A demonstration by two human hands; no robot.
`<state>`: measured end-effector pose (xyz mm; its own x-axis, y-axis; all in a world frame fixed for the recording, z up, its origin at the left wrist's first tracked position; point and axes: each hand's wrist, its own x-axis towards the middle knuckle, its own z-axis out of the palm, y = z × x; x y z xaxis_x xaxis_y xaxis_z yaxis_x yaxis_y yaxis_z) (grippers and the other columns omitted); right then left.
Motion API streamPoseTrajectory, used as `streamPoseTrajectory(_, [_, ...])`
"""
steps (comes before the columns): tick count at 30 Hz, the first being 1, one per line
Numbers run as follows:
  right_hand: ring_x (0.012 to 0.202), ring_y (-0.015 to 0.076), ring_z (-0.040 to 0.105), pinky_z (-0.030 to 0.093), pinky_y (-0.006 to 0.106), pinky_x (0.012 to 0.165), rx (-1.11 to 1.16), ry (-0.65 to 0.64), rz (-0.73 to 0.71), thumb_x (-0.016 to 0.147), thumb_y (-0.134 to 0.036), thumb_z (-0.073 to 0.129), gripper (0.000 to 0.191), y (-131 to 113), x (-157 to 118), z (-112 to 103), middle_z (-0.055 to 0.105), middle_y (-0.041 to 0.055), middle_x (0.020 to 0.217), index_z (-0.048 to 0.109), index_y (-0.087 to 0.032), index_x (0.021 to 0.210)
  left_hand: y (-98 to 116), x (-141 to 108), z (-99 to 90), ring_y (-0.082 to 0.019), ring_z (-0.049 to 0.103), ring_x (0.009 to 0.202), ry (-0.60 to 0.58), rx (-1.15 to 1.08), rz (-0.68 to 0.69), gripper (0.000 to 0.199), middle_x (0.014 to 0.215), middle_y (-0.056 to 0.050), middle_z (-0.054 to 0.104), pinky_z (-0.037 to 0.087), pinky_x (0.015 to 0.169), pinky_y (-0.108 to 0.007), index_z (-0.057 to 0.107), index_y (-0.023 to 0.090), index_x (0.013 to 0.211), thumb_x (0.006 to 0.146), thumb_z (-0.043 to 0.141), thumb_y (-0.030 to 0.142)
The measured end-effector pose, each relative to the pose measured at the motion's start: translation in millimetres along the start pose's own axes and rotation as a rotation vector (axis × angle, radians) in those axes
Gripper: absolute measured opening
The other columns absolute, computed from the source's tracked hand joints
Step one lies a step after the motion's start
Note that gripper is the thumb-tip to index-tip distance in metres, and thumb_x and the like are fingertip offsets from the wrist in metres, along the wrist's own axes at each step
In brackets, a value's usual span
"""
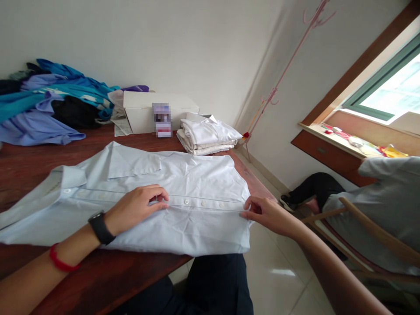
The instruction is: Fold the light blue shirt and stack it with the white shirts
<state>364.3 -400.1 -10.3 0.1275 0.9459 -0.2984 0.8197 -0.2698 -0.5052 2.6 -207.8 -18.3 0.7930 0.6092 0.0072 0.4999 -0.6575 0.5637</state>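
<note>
A pale blue-white button-up shirt (203,227) lies spread on its side across the dark red table (147,271), collar to the left and hem at the right edge. My left hand (144,202) pinches the button strip near the middle of the shirt, thumb and fingers close together. At the hem end of the same strip, my right hand (262,213) has its fingertips closed on the shirt's edge. Several buttons show along the strip between and beside the hands. A black watch and a red band are on my left wrist.
Folded white shirts (210,135) are stacked beside a white box (141,113) near the wall. Blue and black clothes (75,109) lie heaped at the back left. A seated person (387,205) and a pink coat stand (288,61) are to the right.
</note>
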Motion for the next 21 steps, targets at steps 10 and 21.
streamPoseTrajectory(10, [0.064, 0.0154, 0.054, 0.036, 0.027, 0.060, -0.011, -0.049, -0.032, 0.090, -0.039, 0.059, 0.023, -0.6, 4.9, 5.2, 0.062, -0.0006, 0.068, 0.060, -0.020, 0.076, 0.8, -4.5, 3.0, -0.020, 0.064, 0.087, 0.042, 0.015, 0.031, 0.018, 0.093, -0.001, 0.069, 0.046, 0.079, -0.029, 0.068, 0.023, 0.091, 0.095, 0.062, 0.040])
streamPoseTrajectory(21, [0.063, 0.0171, 0.056, 0.036, 0.028, 0.060, -0.170, 0.016, -0.030, 0.083, -0.043, 0.063, 0.021, 10.4, 10.3, 13.5, 0.063, -0.0007, 0.066, 0.063, -0.022, 0.080, 2.3, -16.9, 12.2, -0.031, 0.053, 0.131, 0.163, 0.262, 0.102, 0.031, 0.139, -0.013, 0.058, 0.044, 0.110, -0.046, 0.069, 0.021, 0.120, 0.093, 0.069, 0.037])
